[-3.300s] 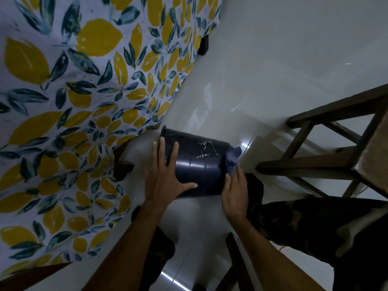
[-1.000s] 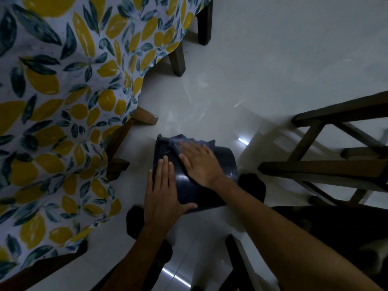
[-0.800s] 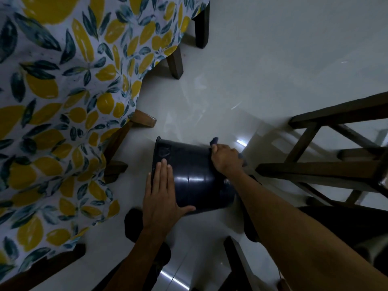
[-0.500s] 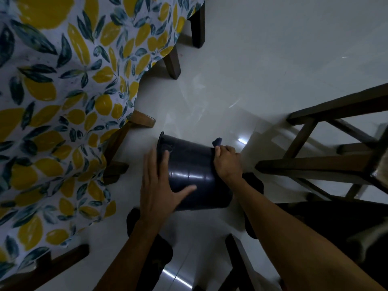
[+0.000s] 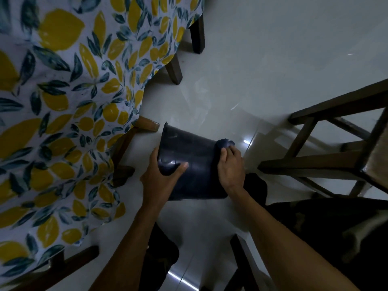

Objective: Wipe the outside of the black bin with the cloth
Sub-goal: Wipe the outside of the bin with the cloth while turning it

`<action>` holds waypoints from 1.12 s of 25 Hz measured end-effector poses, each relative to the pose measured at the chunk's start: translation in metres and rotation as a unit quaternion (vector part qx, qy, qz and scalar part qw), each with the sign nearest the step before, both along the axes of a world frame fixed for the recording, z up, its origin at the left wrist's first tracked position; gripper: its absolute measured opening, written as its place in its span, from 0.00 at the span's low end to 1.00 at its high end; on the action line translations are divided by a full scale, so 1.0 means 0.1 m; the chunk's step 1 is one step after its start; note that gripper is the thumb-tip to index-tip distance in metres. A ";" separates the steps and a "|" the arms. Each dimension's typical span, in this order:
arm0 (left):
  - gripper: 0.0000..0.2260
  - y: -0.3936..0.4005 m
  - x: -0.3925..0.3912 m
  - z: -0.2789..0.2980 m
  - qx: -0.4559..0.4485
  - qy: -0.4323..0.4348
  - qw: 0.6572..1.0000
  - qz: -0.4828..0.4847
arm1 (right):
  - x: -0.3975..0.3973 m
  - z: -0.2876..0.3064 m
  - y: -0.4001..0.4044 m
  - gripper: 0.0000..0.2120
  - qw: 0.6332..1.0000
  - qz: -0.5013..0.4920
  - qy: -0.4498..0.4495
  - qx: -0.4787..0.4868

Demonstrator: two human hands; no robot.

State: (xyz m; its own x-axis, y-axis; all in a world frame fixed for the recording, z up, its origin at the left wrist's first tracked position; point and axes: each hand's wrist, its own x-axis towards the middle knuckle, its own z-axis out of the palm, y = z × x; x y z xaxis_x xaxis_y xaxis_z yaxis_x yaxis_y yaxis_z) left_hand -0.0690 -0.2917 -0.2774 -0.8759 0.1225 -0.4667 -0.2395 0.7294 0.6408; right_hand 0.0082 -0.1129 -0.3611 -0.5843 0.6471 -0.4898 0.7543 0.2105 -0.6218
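- The black bin [image 5: 189,164] lies on its side on the pale, glossy floor tiles [image 5: 262,70], rim end towards the table, flat base end towards my right; it is a smooth tapered plastic cylinder with faint bands of light across its wall.
- My left hand [image 5: 161,177] grips the bin near the rim end: the thumb presses across the upper wall, while the fingers curl around the far left side and are mostly hidden behind it.
- My right hand [image 5: 231,164] rests at the base end, fingers close together and bent, pressing a crumpled dark blue cloth [image 5: 223,142] against the edge of the bin; only a soft, bunched fold of the cloth shows above my knuckles.
- To my left a tablecloth [image 5: 63,101] hangs in loose folds, pale fabric printed with yellow lemons and dark blue-green leaves.
- Dark, square-cut wooden table legs [image 5: 197,30] stand beyond the hem of the tablecloth, and one angled wooden piece pokes out from under it just beside the bin's rim.
- To my right stands a wooden chair [image 5: 327,156] with straight dark rails and a coarse woven seat at the frame's edge.
- Both my forearms are bare, reaching in from the bottom of the view.
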 end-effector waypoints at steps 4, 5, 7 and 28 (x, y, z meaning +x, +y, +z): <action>0.53 -0.25 0.33 -0.09 0.006 -0.055 0.998 0.019 | 0.14 0.20 -0.10 0.21 0.999 -0.012 0.038 0.009; 0.54 -0.29 0.39 -0.11 0.013 -0.062 0.998 0.023 | 0.19 0.20 -0.12 0.21 0.999 -0.007 0.043 0.013; 0.55 -0.35 0.47 -0.15 0.021 -0.064 0.997 0.027 | 0.26 0.19 -0.16 0.21 0.999 0.001 0.043 0.019; 0.66 -0.29 0.13 -0.38 -0.335 0.126 0.825 -0.438 | 1.04 0.04 -0.91 0.25 0.917 0.339 0.012 0.210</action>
State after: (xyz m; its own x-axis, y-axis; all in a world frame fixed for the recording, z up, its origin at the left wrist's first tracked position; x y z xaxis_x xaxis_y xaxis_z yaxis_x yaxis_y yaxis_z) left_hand -0.0557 -0.3207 -0.3155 -0.6681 0.5486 -0.5027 0.6463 0.7626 -0.0267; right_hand 0.1121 -0.2035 -0.3567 -0.9293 0.2591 -0.2633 0.3487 0.8506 -0.3935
